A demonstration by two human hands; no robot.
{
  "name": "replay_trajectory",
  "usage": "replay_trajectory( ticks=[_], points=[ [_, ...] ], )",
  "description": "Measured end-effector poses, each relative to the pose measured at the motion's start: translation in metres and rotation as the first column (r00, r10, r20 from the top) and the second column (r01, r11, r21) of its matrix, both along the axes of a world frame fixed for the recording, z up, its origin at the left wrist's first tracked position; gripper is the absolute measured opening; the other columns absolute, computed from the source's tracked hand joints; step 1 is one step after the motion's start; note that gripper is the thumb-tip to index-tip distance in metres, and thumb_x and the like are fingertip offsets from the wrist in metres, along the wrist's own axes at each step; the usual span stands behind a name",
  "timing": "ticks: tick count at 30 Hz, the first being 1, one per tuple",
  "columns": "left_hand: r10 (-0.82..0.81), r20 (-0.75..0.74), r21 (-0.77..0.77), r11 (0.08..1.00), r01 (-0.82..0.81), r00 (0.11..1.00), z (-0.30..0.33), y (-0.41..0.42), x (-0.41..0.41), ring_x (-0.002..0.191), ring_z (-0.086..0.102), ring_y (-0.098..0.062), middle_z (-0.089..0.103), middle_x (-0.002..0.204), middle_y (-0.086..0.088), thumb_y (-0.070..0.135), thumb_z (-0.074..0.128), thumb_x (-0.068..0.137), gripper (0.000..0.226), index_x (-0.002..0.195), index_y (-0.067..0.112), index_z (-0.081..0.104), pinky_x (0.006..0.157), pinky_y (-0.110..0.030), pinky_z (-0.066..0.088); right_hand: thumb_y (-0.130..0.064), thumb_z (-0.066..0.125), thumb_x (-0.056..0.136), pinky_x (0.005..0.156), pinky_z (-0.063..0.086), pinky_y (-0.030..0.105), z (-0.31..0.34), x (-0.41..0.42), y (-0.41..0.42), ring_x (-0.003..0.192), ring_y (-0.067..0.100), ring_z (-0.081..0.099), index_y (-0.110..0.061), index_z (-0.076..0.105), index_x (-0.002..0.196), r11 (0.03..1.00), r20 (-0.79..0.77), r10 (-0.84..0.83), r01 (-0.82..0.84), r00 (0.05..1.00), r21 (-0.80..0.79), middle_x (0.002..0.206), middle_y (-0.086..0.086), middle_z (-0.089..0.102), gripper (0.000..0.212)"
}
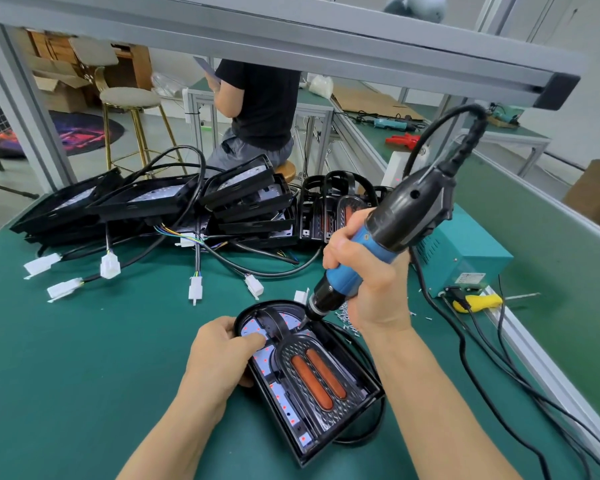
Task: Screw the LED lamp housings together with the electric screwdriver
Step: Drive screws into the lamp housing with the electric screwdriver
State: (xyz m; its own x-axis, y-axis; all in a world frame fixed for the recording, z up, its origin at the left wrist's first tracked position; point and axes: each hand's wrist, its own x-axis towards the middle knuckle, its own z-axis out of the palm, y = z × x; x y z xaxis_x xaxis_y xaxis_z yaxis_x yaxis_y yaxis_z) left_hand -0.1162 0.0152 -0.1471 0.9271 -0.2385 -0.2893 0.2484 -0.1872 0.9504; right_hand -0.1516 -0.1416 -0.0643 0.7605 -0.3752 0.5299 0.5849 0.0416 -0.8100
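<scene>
Housing [312, 382]: lower centre of the frame, flat on the mat.
Left hand [219, 358]: you grip its left rim, thumb pressing the board.
Right hand [368, 271]: you clasp the driver [378, 237], bit at the top arch.
Risk: the tilted bit could slip off the screw and scar the LED board.

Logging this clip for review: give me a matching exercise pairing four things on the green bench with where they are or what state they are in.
Things:
1. blue-and-black electric screwdriver
2. black arch-shaped LED lamp housing
3. teal metal power supply box
4. white plastic wire connectors

Places or states:
A. lying loose on the mat, far left
B. gripped by the right hand, tip down
C. steadied by the left hand
D. standing at the right edge

Pairs: 1-B, 2-C, 3-D, 4-A
</scene>
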Motion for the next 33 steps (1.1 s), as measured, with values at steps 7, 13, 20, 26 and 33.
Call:
replay_trajectory(
  ticks=[7, 13, 20, 26, 33],
  points=[
    [0.019, -0.015, -0.01, 1.0, -0.019, 1.0, 0.002, -0.001, -0.001, 0.055, 0.058, -0.027, 0.066, 0.068, -0.017, -0.002, 0.061, 0.077, 0.006, 0.082, 0.001, 0.063, 0.05, -0.033, 0.047, -0.012, 0.061, 0.068, 0.054, 0.036, 0.032, 0.0, 0.0, 0.007, 0.054, 0.019, 0.04, -0.035, 0.058, 0.07, 0.967, -0.048, 0.178, -0.183, 0.983, -0.175, 0.061, -0.008, 0.05, 0.024],
    [0.033, -0.045, -0.024, 0.999, -0.034, 0.998, 0.004, 0.0, -0.005, 0.052, 0.06, -0.024, 0.067, 0.066, -0.011, 0.0, 0.062, 0.079, 0.008, 0.087, 0.002, 0.064, 0.051, -0.034, 0.05, -0.014, 0.066, 0.062, 0.061, 0.044, 0.027, 0.0, -0.006, -0.001, 0.059, 0.017, 0.048, -0.031, 0.063, 0.082, 0.995, -0.028, 0.099, -0.099, 0.995, -0.002, 0.064, -0.005, 0.054, 0.026],
    [0.101, -0.073, -0.069, 0.992, -0.106, 0.992, 0.006, 0.0, -0.012, 0.045, 0.061, -0.014, 0.068, 0.064, -0.004, -0.004, 0.06, 0.081, 0.015, 0.094, 0.003, 0.063, 0.042, -0.026, 0.048, 0.004, 0.055, 0.066, 0.057, 0.043, 0.023, 0.025, -0.026, -0.031, 0.05, 0.014, 0.049, -0.015, 0.055, 0.094, 0.891, 0.163, -0.177, 0.087, 0.971, 0.446, 0.054, -0.002, 0.052, 0.035],
    [0.079, -0.027, 0.034, 0.996, -0.078, 0.996, 0.008, 0.001, -0.015, 0.066, 0.066, -0.023, 0.07, 0.084, -0.006, 0.005, 0.061, 0.083, 0.02, 0.101, 0.013, 0.061, 0.058, -0.039, 0.056, -0.004, 0.05, 0.069, 0.057, 0.043, 0.021, 0.038, -0.057, -0.056, 0.05, 0.01, 0.046, -0.017, 0.054, 0.088, 0.784, 0.179, -0.237, 0.079, 0.955, 0.616, 0.056, -0.004, 0.048, 0.023],
    [-0.045, 0.549, 0.374, 0.906, -0.198, 0.834, 0.032, 0.011, -0.022, 0.112, 0.049, -0.02, 0.055, 0.121, 0.004, 0.018, 0.069, 0.08, 0.038, 0.117, 0.023, 0.062, 0.092, -0.031, 0.04, -0.008, 0.047, 0.072, 0.057, 0.043, 0.02, 0.032, -0.081, -0.056, 0.051, 0.008, 0.045, -0.018, 0.055, 0.087, 0.779, 0.146, -0.189, 0.059, 0.971, 0.624, 0.056, -0.005, 0.047, 0.02]
  ],
)
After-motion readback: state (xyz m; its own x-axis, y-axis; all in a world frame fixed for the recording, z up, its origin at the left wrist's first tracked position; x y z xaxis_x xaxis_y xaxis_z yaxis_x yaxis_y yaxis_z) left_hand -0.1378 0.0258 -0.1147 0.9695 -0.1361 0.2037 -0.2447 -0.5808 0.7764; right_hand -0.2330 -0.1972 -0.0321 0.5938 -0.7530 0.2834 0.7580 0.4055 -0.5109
